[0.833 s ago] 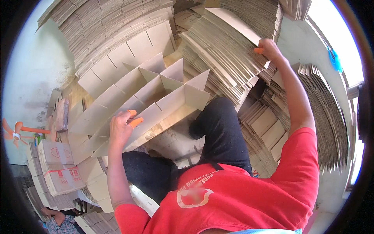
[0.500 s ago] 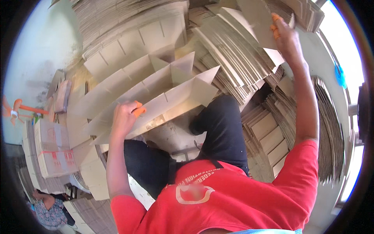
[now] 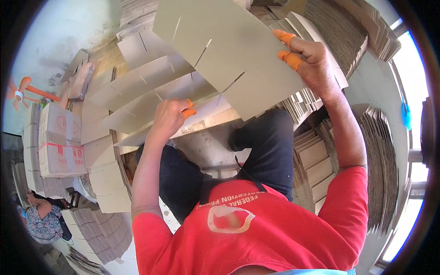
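A wide slotted cardboard sheet [image 3: 238,50] hangs tilted over the work area, its slots showing as short cuts along the middle. My right hand [image 3: 311,59] is closed on the sheet's right edge, with orange finger covers on the finger and thumb tips. Below and left of it, several slotted cardboard panels [image 3: 142,75] stand on edge in rows. My left hand [image 3: 169,114], also wearing orange covers, is closed at the top edge of the nearest panel [image 3: 213,106]. The big sheet overlaps the panels' right ends and hides how they meet.
Flat cardboard stacks [image 3: 337,34] rise at the far right, with more slotted piles [image 3: 380,165] along the right wall. A taped carton [image 3: 62,140] stands on a stack at left. An orange fan [image 3: 20,94] is beyond it. Another person [image 3: 43,222] sits at lower left.
My right hand has brought the cardboard sheet left and nearer, over the standing panels. My left hand has shifted right and slightly up along the near panel.
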{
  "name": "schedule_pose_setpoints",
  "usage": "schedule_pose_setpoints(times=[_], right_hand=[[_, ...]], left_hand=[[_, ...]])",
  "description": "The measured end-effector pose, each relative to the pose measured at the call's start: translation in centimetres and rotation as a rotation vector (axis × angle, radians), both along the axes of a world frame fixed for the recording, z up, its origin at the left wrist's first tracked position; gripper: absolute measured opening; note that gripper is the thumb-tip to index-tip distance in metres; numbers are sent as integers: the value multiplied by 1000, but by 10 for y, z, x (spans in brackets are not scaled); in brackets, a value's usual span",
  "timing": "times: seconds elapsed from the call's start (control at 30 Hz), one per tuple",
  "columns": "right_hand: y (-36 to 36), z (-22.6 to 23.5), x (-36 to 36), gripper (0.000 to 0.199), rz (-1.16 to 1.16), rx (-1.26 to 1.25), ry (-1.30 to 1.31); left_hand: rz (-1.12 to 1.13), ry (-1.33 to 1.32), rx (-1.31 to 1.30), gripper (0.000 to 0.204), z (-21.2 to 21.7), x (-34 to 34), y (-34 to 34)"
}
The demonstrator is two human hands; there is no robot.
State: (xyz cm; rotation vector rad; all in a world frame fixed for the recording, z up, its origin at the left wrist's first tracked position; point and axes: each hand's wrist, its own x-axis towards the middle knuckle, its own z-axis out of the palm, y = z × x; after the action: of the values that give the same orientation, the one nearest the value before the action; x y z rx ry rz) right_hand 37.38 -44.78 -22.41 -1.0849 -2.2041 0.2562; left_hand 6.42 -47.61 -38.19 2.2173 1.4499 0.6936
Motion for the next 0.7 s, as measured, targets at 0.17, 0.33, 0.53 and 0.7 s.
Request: schedule_pose_setpoints(times=[0.17,0.33,0.53,0.7], right_hand=[[4,-15,-16,11,37,-102,-77],[2,-7,-31,28,-8,-265,-189],[4,-21,-39,41,125,-81,-150],[1,-20,-40,44,156,-112,-142]], left_hand=[[0,11,25,21,2,0,-3],[8,-24,41,19,-4,-1,-1],[-5,-41,49,19,-7,-3,4],[-17,-29,42,20,-8,-3,4]])
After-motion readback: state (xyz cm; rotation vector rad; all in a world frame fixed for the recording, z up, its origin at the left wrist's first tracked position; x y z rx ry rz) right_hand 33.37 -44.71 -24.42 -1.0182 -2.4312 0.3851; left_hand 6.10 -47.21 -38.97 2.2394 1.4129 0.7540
